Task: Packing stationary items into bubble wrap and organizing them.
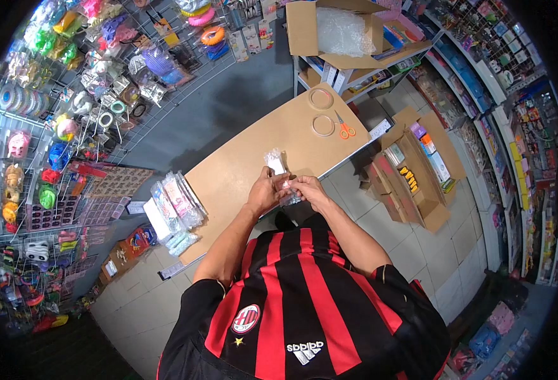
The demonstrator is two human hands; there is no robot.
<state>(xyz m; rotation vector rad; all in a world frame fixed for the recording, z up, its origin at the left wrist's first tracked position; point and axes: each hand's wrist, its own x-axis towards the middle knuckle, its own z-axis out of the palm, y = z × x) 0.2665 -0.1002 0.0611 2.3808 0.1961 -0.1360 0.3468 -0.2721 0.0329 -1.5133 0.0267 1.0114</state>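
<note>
Near the front edge of the wooden table (pixel 231 156), my left hand (pixel 262 192) grips a small clear plastic packet (pixel 275 163) with something white inside. My right hand (pixel 311 189) pinches crinkled clear plastic beside the left fingers. More clear plastic (pixel 290 198) hangs below the fingertips; I cannot tell whether it belongs to the same packet. Fingers hide much of the contents. Farther along the table lie two rolls of clear tape (pixel 323 125) and scissors with orange handles (pixel 345 127).
Plastic-wrapped packs (pixel 176 202) are stacked at the table's left end. An open cardboard box (pixel 416 175) with small goods sits on the tiled floor to the right. Another box (pixel 302 28) holding bubble wrap rests on a shelf. Wire racks (pixel 93 85) of hanging goods line the left wall.
</note>
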